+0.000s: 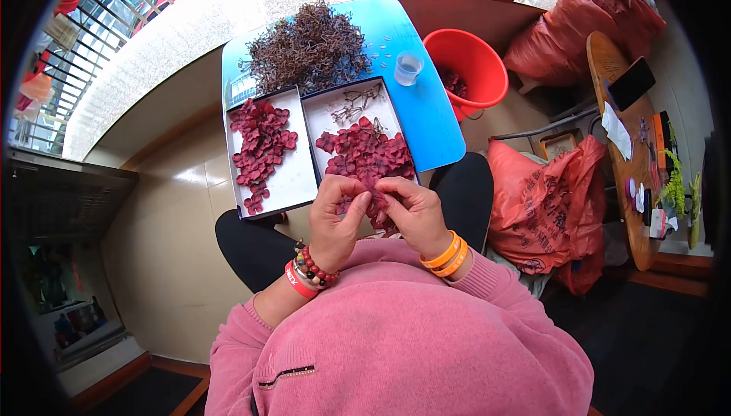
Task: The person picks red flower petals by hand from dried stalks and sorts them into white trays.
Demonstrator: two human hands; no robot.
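Note:
My left hand and my right hand meet in front of my chest, thumbs and forefingers pinched together. Between them is a dark red artificial flower, partly covered by the fingertips. Just beyond, a pile of similar red flowers fills the near part of the right white box, with several brown stems at its far end. More red flowers lie along the left side of the left white box.
A blue table carries the boxes, a heap of brown stems and a clear cup. A red bucket stands to its right. Red plastic bags and a wooden board holding a phone are further right.

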